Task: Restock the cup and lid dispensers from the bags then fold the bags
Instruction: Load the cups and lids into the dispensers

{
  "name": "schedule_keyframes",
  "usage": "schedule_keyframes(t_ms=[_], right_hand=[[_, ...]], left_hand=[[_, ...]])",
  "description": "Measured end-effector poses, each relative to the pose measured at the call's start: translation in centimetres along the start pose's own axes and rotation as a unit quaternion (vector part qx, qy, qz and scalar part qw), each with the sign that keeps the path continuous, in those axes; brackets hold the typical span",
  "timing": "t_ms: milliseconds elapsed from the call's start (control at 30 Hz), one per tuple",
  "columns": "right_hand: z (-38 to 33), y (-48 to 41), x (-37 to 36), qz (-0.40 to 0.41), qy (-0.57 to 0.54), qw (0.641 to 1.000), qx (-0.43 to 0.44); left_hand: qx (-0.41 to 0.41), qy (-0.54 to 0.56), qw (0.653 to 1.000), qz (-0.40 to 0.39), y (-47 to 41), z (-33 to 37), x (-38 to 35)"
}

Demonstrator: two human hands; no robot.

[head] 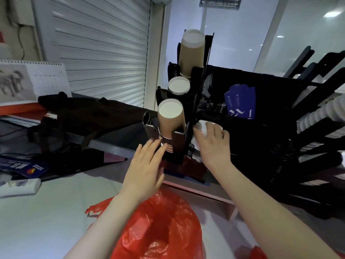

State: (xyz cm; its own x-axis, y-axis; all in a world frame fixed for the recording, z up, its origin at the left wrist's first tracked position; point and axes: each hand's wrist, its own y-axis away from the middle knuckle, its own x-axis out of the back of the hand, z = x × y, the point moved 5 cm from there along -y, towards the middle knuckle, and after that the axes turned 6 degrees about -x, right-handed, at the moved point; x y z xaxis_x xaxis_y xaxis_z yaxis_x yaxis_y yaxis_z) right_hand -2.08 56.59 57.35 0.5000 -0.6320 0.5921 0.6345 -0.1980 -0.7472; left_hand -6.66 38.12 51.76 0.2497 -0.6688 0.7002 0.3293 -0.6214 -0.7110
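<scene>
Head camera view, looking down over a pale bench [46, 212] at a black plastic cup dispenser rack [188, 116] standing at its far edge. Three stacks sit upside down in the rack's front slots: a ribbed brown paper cup stack [170, 118] nearest, a smaller dark cup stack [178, 85] behind it, and a tall tan cup stack [192, 49] at the back. The left hand [147, 165] is open, fingers spread, its fingertips touching the base of the ribbed stack. The right hand [212, 144] curls around a short stack of white plastic lids [202, 126], pressing them toward a slot just right of the ribbed cups; the slot itself is dark, so whether the lids are seated cannot be told. A crumpled red plastic bag [158, 227] lies open on the bench between the forearms.

Risks, as a judgement: the lids could go in crooked and jam or spill, since the slot is narrow and shadowed. A push from either hand could tip the tall tan stack or shift the rack. A forearm may drag the loose bag off the bench.
</scene>
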Motion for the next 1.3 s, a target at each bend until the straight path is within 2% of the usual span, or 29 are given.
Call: schedule_keyframes(t_ms=[100,200,367,767,967,1067,1167,1300], right_hand=[[-0.1,0.8,-1.3,-0.051,0.002,0.999,0.016],[0.3,0.8,-2.3,-0.125,-0.051,0.991,0.026],[0.5,1.0,-2.3,-0.173,-0.089,0.978,0.073],[0.9,1.7,-1.6,-0.173,-0.165,0.969,0.065],[1.2,1.7,-1.4,-0.207,-0.181,0.958,0.077],[1.1,1.7,-0.7,-0.190,-0.207,0.957,0.067],[0.9,1.5,0.4,-0.162,-0.254,0.952,0.060],[1.2,1.2,2.4,-0.126,-0.380,0.916,0.002]], left_hand=[[0.006,-0.004,1.000,-0.003,0.0,-0.3,0.0],[0.015,-0.002,1.000,-0.010,0.3,-0.6,-0.4],[0.024,0.021,0.999,-0.022,0.5,-0.6,-1.4],[0.014,0.049,0.998,-0.037,1.1,0.2,-2.1],[0.001,0.054,0.998,-0.024,0.9,0.5,-1.2],[-0.004,0.054,0.998,-0.010,0.7,0.5,-0.3],[-0.013,0.058,0.998,0.004,0.5,0.5,0.7],[-0.021,0.065,0.997,0.036,0.3,0.7,2.2]])
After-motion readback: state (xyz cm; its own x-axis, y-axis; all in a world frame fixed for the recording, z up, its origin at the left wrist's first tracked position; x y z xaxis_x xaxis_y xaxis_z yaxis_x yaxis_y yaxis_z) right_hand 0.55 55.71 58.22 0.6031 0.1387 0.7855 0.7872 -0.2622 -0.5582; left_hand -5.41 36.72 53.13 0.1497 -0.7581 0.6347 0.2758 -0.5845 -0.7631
